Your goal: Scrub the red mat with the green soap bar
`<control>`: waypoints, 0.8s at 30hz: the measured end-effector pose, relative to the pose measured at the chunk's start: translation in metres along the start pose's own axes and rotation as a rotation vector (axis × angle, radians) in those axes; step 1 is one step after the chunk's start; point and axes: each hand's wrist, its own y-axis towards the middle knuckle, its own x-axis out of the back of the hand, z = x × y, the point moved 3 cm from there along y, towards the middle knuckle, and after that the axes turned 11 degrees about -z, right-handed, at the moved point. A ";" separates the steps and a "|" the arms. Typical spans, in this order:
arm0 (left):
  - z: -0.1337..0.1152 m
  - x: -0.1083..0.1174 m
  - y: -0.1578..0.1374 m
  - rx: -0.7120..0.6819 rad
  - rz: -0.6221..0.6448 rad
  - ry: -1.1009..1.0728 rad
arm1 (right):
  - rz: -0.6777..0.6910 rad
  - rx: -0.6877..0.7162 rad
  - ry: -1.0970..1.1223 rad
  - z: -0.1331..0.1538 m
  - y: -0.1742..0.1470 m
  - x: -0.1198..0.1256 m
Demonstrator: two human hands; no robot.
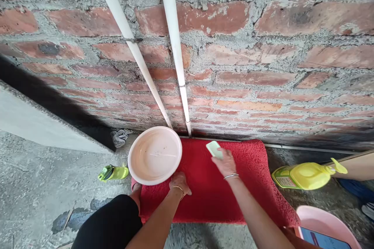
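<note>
A red, rough-textured mat (210,190) is spread out in front of me. My left hand (179,183) rests on it just beside the rim of a pale pink basin (159,155), thumb out to the side, pressing down on the fabric. Further right and closer to the wall, my right hand (225,163) is closed around a pale green rectangular block (214,149) held at the mat's surface. Whether the block is a soap bar or a brush I cannot tell, since its underside is hidden. The basin looks shallow, with small specks on its bottom.
A yellow pump bottle (306,176) lies to the right, above a pink tub (327,221) with a blue flat item in it. On the left are a green bottle (113,172), a bundled cord (119,137) and a pale slab (43,120). White pipes (175,31) run up the brick wall.
</note>
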 end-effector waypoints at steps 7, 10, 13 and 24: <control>0.004 0.002 0.004 -0.140 0.015 0.210 | 0.184 0.263 -0.196 0.071 -0.035 -0.060; 0.001 0.003 0.006 -0.177 0.028 0.224 | 0.138 0.250 -0.281 0.033 -0.015 -0.035; -0.002 0.005 0.003 -0.185 0.056 0.210 | 0.031 0.087 -0.363 -0.033 0.000 0.014; -0.008 0.014 -0.004 -0.209 0.039 0.268 | -0.113 -0.277 -0.279 -0.131 -0.013 0.082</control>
